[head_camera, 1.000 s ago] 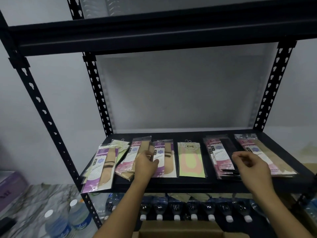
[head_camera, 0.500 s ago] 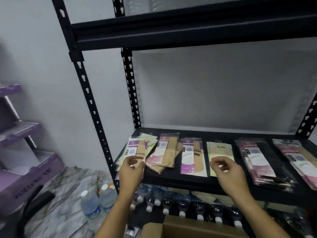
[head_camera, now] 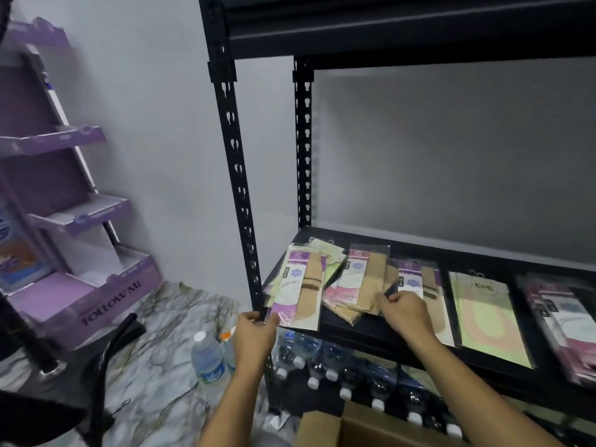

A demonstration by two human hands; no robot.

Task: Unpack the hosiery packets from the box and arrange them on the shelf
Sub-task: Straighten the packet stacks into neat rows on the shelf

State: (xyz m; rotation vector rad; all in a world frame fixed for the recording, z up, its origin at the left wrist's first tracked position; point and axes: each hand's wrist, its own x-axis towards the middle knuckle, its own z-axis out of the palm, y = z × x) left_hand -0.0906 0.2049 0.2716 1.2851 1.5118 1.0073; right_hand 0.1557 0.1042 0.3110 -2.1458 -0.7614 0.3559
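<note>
Both hands are sliding leftward along the black metal shelf (head_camera: 419,341) compared with a second ago, leaving the right-hand stacks for the piles at its left end. Now the left hand (head_camera: 254,337) is pinching, fingers clamped, the near corner of the beige-and-purple hosiery packet (head_camera: 298,290) that is overhanging the shelf's front-left corner, while the right hand (head_camera: 407,312) is resting its curled fingers on the near edge of the fanned pink-and-beige packet pile (head_camera: 358,285); whether it is gripping a packet or only pressing, I cannot tell. To do this straightening well, the overhanging packet probably needs pushing back from the front edge and squaring parallel to its neighbours, with the fanned pile gathered into one neat stack before letting go. Further right along the shelf, a purple-headed packet (head_camera: 416,279), a yellow-green packet (head_camera: 487,317) and a pink stack (head_camera: 561,321) are lying flat in a row. Below, the brown cardboard box (head_camera: 325,427) is showing only an open corner, so its contents are hidden.
</note>
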